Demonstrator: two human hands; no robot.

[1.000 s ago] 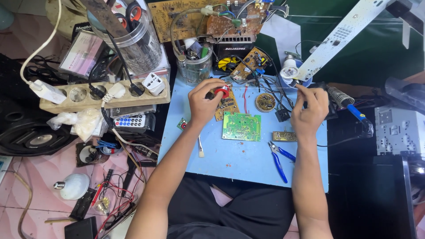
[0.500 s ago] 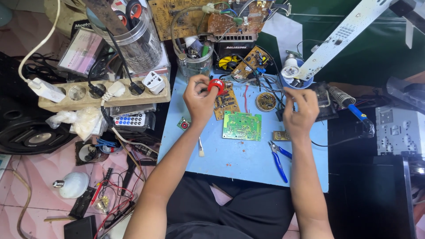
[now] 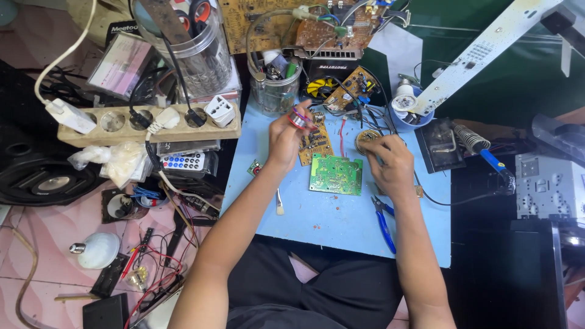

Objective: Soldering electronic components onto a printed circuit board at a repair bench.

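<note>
Red and silver, a small solder spool [image 3: 300, 118] is pinched in the curled fingers of the left hand [image 3: 283, 139], raised just above the green circuit board [image 3: 336, 174] and to its left. The right hand [image 3: 390, 164] rests just right of the green circuit board, fingers curled; whether it grips anything cannot be told. A brown circuit board [image 3: 315, 144] touches the green board's upper left corner. Blue-handled pliers [image 3: 384, 219] lie below and right of it on the blue mat [image 3: 317, 219]. A white rectangular remote with blue buttons [image 3: 183, 162] lies well left, under a beige power strip [image 3: 146, 122].
</note>
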